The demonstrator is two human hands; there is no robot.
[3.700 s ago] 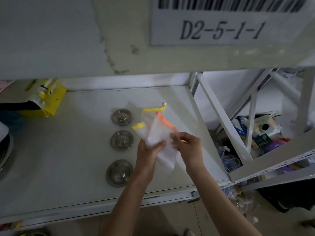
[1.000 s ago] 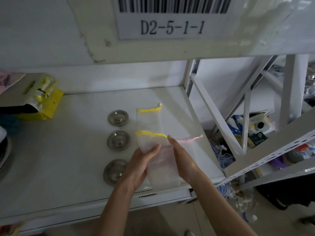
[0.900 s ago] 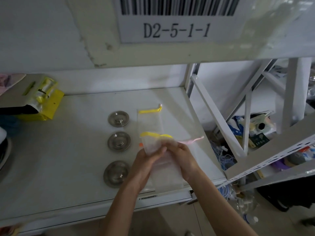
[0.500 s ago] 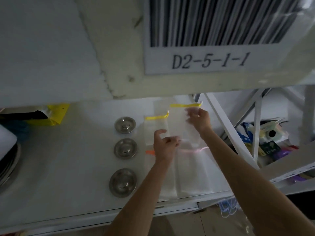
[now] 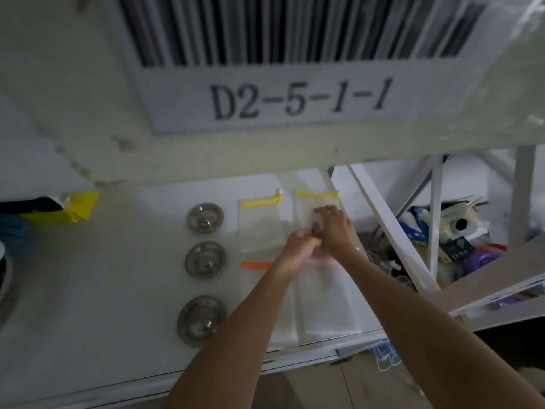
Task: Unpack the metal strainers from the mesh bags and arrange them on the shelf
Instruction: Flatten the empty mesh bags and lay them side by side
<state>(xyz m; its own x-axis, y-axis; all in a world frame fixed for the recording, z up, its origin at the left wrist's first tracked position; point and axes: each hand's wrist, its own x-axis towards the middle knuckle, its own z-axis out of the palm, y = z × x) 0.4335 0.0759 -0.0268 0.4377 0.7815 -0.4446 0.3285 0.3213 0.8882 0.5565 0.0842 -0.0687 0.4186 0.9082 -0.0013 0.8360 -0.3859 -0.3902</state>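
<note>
Three round metal strainers stand in a column on the white shelf (image 5: pixel 103 290): far (image 5: pixel 205 217), middle (image 5: pixel 205 259), near (image 5: pixel 201 320). To their right lie several flat empty mesh bags: two yellow-edged ones at the back (image 5: pixel 261 225) (image 5: pixel 306 208), an orange-edged one (image 5: pixel 265 308) and a pink-edged one (image 5: pixel 327 302) in front. My left hand (image 5: pixel 298 249) and my right hand (image 5: pixel 333 228) meet over the back right yellow-edged bag, fingers pressed on its mesh. Whether they pinch it or only press it flat is unclear.
A shelf beam with a barcode label "D2-5-1-1" (image 5: pixel 298 98) hangs low overhead. A yellow package (image 5: pixel 73 206) lies at the back left. White diagonal frame bars (image 5: pixel 392 231) and a heap of mixed goods (image 5: pixel 451 231) stand to the right.
The yellow-edged bag has gone from my hands to the back right of the shelf. My left hand has moved right to join my right hand on it. The camera has dipped closer under the beam.
</note>
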